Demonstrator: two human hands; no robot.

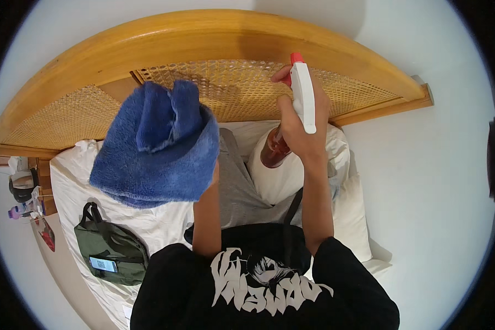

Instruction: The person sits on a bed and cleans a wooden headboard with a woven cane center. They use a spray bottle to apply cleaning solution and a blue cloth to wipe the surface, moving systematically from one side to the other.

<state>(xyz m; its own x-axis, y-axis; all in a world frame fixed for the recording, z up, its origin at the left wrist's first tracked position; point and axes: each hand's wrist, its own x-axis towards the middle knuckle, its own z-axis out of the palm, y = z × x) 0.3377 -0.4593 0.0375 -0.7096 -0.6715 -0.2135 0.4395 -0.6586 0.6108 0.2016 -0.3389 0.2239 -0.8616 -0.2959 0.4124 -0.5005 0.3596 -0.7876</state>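
Note:
A blue terry cloth point(154, 148) hangs folded over my left hand point(215, 175), which carries it in front of the cane headboard. Most of that hand and its fingers are hidden behind the cloth; only an edge shows by the wrist. My right hand point(298, 137) is wrapped round the neck of a spray bottle point(304, 99) with a white and red trigger head. Fingers reach forward at the red trigger. Below the grip, the bottle's body shows reddish-brown. The nozzle points toward the headboard's wooden top rail.
The arched wooden headboard point(203, 34) with woven cane panels spans the far side. I am on a bed with a white sheet point(165, 231) and pillows point(349, 220) at right. A green bag point(113, 247) with a phone point(103, 264) on it lies left. White wall point(423, 181) stands right.

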